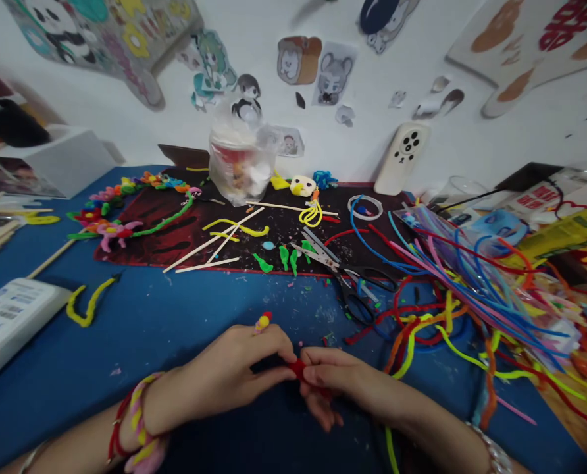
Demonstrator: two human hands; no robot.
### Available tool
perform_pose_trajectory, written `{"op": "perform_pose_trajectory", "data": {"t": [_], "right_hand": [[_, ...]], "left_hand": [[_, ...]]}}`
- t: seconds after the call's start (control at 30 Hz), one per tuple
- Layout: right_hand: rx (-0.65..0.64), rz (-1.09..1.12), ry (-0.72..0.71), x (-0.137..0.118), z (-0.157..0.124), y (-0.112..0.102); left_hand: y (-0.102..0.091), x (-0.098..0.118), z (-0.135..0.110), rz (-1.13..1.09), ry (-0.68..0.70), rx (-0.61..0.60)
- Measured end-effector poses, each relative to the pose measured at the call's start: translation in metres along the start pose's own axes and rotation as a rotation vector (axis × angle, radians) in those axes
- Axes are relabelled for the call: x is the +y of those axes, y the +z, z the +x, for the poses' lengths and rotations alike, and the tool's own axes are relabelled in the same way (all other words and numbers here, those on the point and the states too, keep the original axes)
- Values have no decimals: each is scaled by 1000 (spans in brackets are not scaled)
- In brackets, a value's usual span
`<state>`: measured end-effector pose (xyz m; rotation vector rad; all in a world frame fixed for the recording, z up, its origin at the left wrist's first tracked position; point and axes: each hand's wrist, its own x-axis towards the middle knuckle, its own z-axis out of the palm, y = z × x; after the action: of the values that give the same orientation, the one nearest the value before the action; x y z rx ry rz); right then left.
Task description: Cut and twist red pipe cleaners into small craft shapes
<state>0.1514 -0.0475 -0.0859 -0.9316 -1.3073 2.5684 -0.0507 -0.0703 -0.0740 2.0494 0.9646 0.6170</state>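
Close to the front of the blue table, my left hand (pixel 254 362) and my right hand (pixel 333 375) meet. Between their fingertips is a small fuzzy red piece (pixel 298 368), which looks like pipe cleaner; the fingers hide most of it. Both hands pinch it. A ring with a yellow and red ornament (pixel 263 321) sits on a left finger. Beyond the hands lie black-handled scissors (pixel 345 283), blades partly spread. Several small green fuzzy pieces (pixel 284 257) rest beside the blades.
Loose pipe cleaners (pixel 471 283) in many colours spread across the right side. Thin wooden sticks (pixel 214 240) lie on the dark mat (pixel 150 247). A flower garland (pixel 126 197) and a white box (pixel 20 316) are at left. A phone (pixel 402 158) leans on the wall near a bagged cup (pixel 239 161).
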Motion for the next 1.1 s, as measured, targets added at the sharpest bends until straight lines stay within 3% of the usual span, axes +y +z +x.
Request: {"op": "perform_pose_trajectory", "data": {"t": [0.3,0.63,0.93,1.1], "right_hand": [[-7,-39,31,1,-2,-1],[15,-111,58,-3,-3,3],[124,-634,-66,-1,-7,7],[372,-1153,-319,4,-5,9]], "left_hand": [[2,-6,-2,180,70,-63],[6,-7,-1,428,243,-16],[5,-7,4,578,329,-62],[9,-6,1,618,203,2]]}}
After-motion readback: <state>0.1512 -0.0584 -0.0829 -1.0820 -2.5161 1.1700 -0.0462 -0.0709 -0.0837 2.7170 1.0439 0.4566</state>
